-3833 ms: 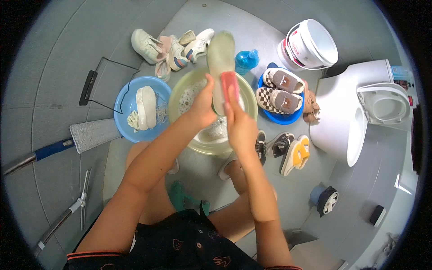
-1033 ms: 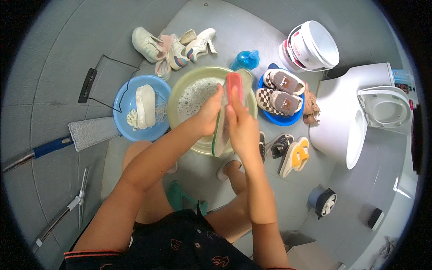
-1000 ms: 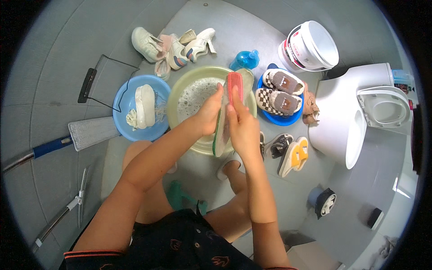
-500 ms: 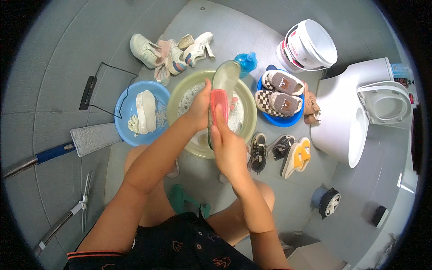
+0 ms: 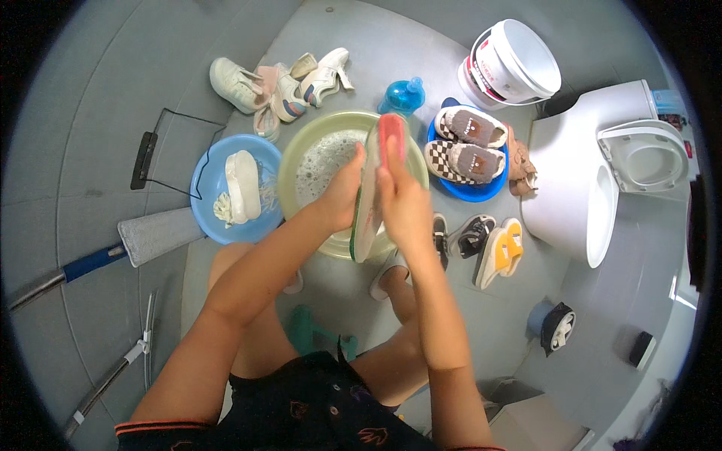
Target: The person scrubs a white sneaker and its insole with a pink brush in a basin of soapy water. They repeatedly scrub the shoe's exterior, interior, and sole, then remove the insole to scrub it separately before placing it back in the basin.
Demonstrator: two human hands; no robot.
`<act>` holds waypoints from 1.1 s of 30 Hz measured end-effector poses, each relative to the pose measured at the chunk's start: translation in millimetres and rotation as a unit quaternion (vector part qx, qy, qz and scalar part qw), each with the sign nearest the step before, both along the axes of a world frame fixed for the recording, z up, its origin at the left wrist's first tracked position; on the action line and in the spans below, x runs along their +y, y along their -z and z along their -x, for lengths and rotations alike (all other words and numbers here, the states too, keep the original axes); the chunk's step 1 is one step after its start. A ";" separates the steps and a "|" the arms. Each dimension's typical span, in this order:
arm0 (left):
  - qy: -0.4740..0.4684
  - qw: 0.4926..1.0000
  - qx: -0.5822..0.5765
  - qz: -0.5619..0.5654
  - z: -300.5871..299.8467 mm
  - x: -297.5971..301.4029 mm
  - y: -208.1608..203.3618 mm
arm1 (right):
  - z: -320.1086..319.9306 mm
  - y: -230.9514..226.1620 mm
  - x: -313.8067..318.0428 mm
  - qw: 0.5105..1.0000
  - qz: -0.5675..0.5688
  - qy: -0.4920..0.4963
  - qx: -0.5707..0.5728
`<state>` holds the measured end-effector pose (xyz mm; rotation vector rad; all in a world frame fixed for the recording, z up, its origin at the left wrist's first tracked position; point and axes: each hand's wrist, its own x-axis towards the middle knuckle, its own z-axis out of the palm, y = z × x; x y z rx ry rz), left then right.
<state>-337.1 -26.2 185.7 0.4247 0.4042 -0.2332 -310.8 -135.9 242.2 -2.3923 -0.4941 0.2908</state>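
Note:
My left hand (image 5: 342, 189) grips a long, thin insole (image 5: 366, 222), pale with a green edge, by its left side. It is tilted nearly on edge above the yellow-green basin (image 5: 289, 188), which holds sudsy water (image 5: 320, 165). In my right hand (image 5: 406, 207) is a pink scrub brush (image 5: 391, 129), its index finger laid along the back. The brush lies against the far part of the insole. Its bristles are mostly hidden, as are the left fingers behind the insole.
Left is a blue basin (image 5: 209, 161) with a white shoe (image 5: 242, 188). White sneakers (image 5: 289, 94) and a blue bottle (image 5: 404, 96) stand beyond. Right are checkered shoes (image 5: 449, 161) on a blue tub (image 5: 472, 194), yellow slippers (image 5: 496, 255), a toilet (image 5: 564, 180) and a white bucket (image 5: 519, 64).
The brush has slid away from me along the insole toward its far end. The insole has turned more onto its edge, and my right hand has shifted right.

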 end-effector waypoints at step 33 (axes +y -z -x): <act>-0.064 0.991 -0.116 0.027 -11.4 34.4 -10.3 | 44.6 -6.7 -21.9 0.997 0.006 -0.071 -0.015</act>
